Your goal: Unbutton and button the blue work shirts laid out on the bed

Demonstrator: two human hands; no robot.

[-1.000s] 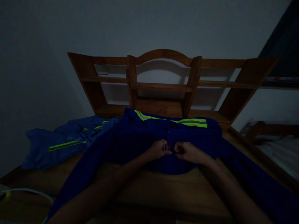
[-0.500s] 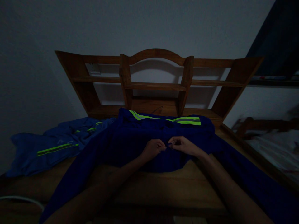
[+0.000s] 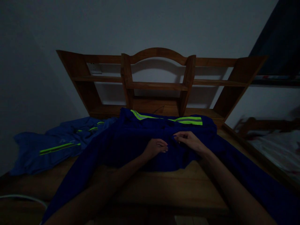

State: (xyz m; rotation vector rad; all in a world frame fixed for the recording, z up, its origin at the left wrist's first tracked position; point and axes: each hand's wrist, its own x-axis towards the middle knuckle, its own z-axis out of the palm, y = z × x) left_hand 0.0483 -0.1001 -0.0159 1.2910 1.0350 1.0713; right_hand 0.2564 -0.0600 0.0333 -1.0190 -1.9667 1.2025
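Observation:
A dark blue work jacket (image 3: 136,143) with yellow-green reflective bands lies spread on the wooden table, its sleeves reaching toward me on both sides. Over the middle of its front, my left hand (image 3: 156,148) is closed, fingers curled together low against the cloth; whatever they hold is hidden in the dark. Slightly higher and to the right, my right hand (image 3: 188,140) pinches a bit of the jacket's front between thumb and fingers. The two hands are a small gap apart.
A lighter blue garment (image 3: 53,145) with reflective strips lies crumpled at the left. Behind the jacket stands a wooden shelf unit (image 3: 157,86) against the wall. A pale cable (image 3: 25,197) crosses the lower left. The table's front edge (image 3: 168,204) is near me.
My right hand has moved a little up and right, away from the left hand, which stays almost in place. The gap between their fingertips has widened.

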